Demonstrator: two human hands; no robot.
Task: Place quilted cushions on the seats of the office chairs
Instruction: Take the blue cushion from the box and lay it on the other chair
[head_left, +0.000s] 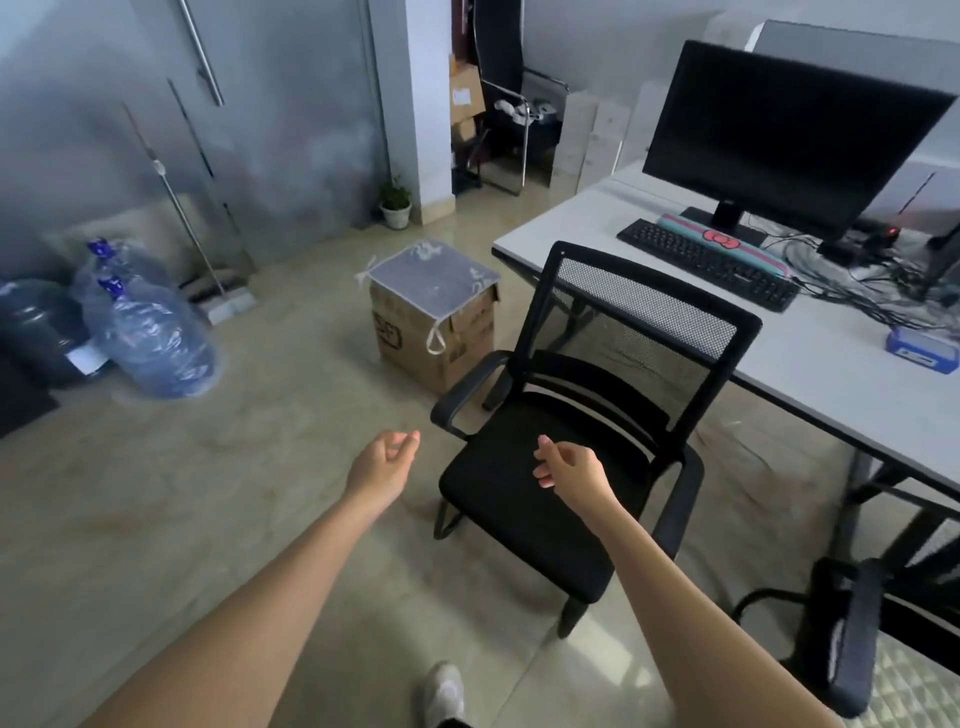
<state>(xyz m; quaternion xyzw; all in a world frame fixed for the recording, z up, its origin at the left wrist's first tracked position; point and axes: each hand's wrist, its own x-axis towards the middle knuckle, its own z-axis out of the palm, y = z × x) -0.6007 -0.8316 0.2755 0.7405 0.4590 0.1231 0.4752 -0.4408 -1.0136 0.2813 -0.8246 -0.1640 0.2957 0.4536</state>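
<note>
A black mesh-backed office chair (540, 499) stands in front of me with a bare black seat. A grey quilted cushion (431, 283) with white ties lies on a cardboard box (436, 343) beyond the chair, to its left. My left hand (387, 457) hovers left of the seat with fingers loosely curled and nothing in it. My right hand (566, 467) hangs over the seat, fingers also loosely curled and empty. At the bottom right, a second chair (852, 634) has a pale quilted cushion (914, 691) on its seat.
A white desk (831, 374) on the right carries a monitor (779, 140), keyboard (711, 265) and cables. Water jugs (150, 332) and a mop lean at the left wall. A potted plant (396, 202) stands by the pillar. My shoe (444, 691) shows at the bottom.
</note>
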